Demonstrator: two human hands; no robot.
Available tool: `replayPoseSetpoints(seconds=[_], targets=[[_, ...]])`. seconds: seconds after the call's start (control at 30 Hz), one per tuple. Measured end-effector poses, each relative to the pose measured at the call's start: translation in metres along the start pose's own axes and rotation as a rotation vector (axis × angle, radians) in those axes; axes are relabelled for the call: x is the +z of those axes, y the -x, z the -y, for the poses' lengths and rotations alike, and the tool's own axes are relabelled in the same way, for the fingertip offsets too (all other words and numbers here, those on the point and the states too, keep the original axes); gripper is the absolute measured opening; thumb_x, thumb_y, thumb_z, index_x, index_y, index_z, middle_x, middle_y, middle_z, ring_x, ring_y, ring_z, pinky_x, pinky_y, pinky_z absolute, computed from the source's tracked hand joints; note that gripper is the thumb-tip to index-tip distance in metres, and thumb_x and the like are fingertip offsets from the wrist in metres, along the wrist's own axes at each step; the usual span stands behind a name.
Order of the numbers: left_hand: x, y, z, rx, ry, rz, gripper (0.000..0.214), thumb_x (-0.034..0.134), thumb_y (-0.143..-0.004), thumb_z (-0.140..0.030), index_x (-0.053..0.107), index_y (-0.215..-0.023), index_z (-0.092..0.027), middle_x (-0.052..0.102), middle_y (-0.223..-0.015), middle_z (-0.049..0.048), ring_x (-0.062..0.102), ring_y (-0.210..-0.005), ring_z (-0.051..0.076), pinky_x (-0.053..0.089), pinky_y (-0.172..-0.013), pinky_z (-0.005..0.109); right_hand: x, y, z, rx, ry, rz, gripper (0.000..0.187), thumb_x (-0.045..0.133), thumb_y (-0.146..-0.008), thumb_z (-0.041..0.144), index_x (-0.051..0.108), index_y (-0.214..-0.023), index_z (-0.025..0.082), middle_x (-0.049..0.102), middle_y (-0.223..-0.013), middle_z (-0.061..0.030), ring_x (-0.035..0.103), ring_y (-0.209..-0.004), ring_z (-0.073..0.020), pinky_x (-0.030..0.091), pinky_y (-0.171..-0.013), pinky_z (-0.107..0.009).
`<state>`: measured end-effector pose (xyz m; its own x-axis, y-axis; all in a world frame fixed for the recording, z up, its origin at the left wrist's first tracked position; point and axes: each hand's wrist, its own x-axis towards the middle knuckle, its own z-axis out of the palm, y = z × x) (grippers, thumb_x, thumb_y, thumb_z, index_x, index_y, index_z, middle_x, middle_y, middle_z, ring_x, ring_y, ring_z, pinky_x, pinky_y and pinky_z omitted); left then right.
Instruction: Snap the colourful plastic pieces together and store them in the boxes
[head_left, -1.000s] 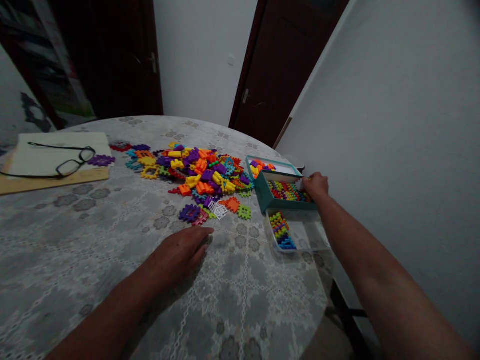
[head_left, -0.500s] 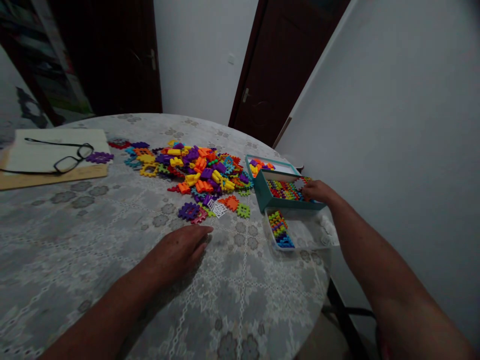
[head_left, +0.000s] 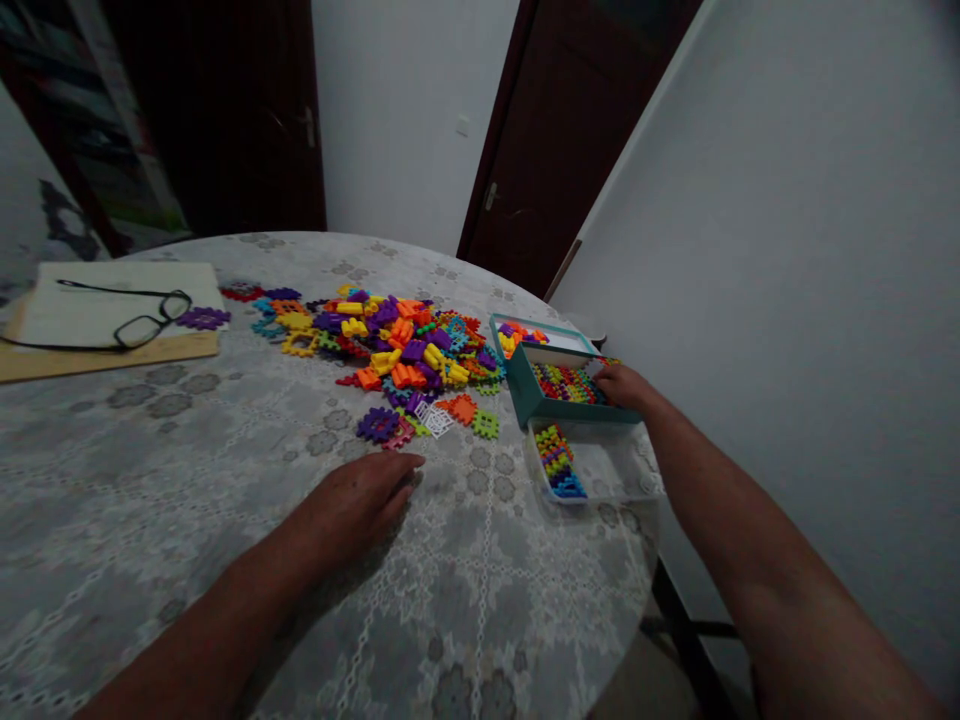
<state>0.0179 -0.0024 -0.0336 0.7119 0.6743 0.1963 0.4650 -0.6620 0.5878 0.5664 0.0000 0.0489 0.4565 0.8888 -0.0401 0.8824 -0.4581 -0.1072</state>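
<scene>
Small coloured pieces (head_left: 564, 383) are packed in rows inside the green box (head_left: 527, 393), which is set at 2 o'clock from the left hand (head_left: 367, 492). The right hand (head_left: 622, 385) is placed over the rows at the box's 3 o'clock end; its fingertips are partly hidden, so whether anything is gripped cannot be told. Nothing is seen held by the left hand, which is rested on the patterned tablecloth (head_left: 247, 450) with a narrow gap between forefinger and thumb.

As far as can be judged, the box is well filled: rows are spread over most of its visible inside, though the part under the right hand is hidden. In the clear tray (head_left: 609, 470), at 3 o'clock from the left hand, pieces are gathered only at the 9 o'clock end, so it seems just partly filled. Left loose and unboxed is a large heap of blocks (head_left: 409, 350), between 12 and 1 o'clock, with white lattice pieces (head_left: 435, 420) strewn nearer.
</scene>
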Motion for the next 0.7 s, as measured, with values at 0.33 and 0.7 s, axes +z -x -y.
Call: replayPoseSetpoints(seconds=[0.33, 0.7], targets=[[-0.018, -0.002, 0.002, -0.201, -0.075, -0.207, 0.04, 0.05, -0.103, -0.034, 0.078, -0.128, -0.021, 0.082, -0.126, 0.0126, 0.078, -0.115, 0.031, 0.059, -0.108, 0.047, -0.003, 0.01, 0.005, -0.007, -0.004, 0.003, 0.031, 0.06, -0.088, 0.02, 0.087, -0.103, 0.018, 0.082, -0.087, -0.0058, 0.075, -0.081, -0.0234, 0.056, -0.075, -0.028], [-0.012, -0.004, 0.021, -0.241, -0.221, -0.333, 0.048, 0.058, -0.1, -0.025, 0.066, -0.146, -0.016, 0.068, -0.148, 0.0179, 0.059, -0.14, 0.034, 0.044, -0.125, 0.052, -0.023, 0.138, 0.116, -0.189, -0.158, -0.421, 0.036, 0.053, -0.105, 0.037, 0.082, -0.122, 0.026, 0.081, -0.123, -0.0151, 0.075, -0.113, -0.0321, 0.056, -0.103, -0.043]])
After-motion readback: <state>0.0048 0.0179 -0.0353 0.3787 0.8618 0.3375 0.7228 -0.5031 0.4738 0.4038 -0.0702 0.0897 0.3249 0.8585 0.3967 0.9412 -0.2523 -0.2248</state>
